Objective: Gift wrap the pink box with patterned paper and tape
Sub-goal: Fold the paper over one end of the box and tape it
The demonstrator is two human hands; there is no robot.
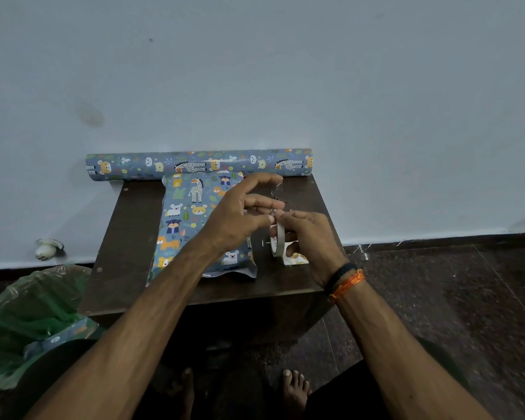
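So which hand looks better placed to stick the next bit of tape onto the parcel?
Probably the left. The left hand pinches at the tape's loose end and sits directly over the wrapped box. The right hand is busy holding the tape roll, off to the box's side.

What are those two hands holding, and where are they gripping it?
The right hand holds the tape roll by its ring; the left hand pinches at the roll's top edge.

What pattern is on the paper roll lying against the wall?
Cartoon animals and leaves on a blue-grey ground, on the paper roll; head view, the only one.
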